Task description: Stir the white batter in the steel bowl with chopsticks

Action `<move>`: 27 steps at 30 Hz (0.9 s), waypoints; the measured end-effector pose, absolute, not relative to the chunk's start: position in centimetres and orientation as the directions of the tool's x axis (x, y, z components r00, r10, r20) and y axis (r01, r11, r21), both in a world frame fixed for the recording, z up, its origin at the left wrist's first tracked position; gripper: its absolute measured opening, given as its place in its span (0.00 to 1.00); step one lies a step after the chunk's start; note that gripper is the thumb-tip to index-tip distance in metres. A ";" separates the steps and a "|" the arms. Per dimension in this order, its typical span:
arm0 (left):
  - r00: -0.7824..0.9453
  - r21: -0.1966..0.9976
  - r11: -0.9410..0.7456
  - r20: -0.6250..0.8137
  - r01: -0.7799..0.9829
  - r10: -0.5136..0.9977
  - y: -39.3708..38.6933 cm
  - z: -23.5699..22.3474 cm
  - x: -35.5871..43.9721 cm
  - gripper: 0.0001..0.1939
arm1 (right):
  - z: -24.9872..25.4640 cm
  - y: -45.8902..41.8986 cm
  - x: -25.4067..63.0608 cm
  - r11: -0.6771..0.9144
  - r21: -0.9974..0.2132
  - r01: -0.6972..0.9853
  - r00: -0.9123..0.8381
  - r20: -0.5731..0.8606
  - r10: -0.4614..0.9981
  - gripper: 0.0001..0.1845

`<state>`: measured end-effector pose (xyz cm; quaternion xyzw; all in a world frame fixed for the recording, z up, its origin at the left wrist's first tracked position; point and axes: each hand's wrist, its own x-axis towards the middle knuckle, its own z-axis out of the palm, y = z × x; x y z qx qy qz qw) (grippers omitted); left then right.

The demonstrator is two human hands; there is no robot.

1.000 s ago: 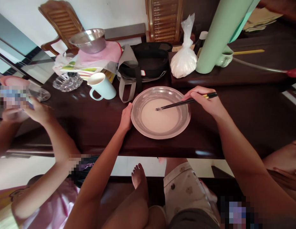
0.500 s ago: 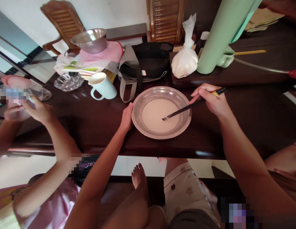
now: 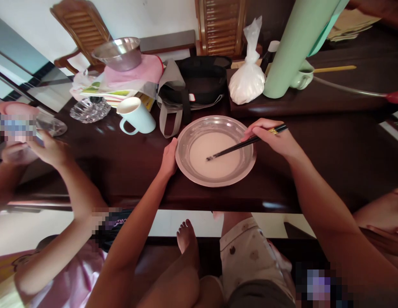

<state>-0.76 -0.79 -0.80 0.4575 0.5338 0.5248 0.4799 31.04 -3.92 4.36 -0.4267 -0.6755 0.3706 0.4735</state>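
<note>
A wide metal basin (image 3: 215, 181) rests near the front edge of the dark table, with a pale, milky liquid (image 3: 218, 169) in it. My left hand (image 3: 169, 158) grips the basin's left rim, thumb on top; its other fingers are hidden beneath. Closed around a pair of black chopsticks (image 3: 234, 147) with gold bands, my right hand (image 3: 271, 134) is above the basin's right rim. The chopstick tips, coated white, are in the liquid left of its middle.
Behind the basin stand a grey-black bag (image 3: 199, 81), a knotted bag of white powder (image 3: 247, 83) and a tall green cylinder (image 3: 292, 55). A light-blue mug (image 3: 138, 117), a glass dish (image 3: 90, 110) and a steel bowl (image 3: 118, 55) are at left. Another person's hands (image 3: 51, 147) hold a phone-like, blurred object.
The chopsticks and my right hand first swung right and toward me, then back left across the liquid. My left hand has stayed on the rim.
</note>
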 end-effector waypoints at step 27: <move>-0.117 1.000 0.015 -0.016 -0.007 0.993 -0.7 -1.0 -0.9 0.22 | 4.2 -3.7 31.3 0.414 -0.883 0.222 -0.089 0.404 0.910 0.09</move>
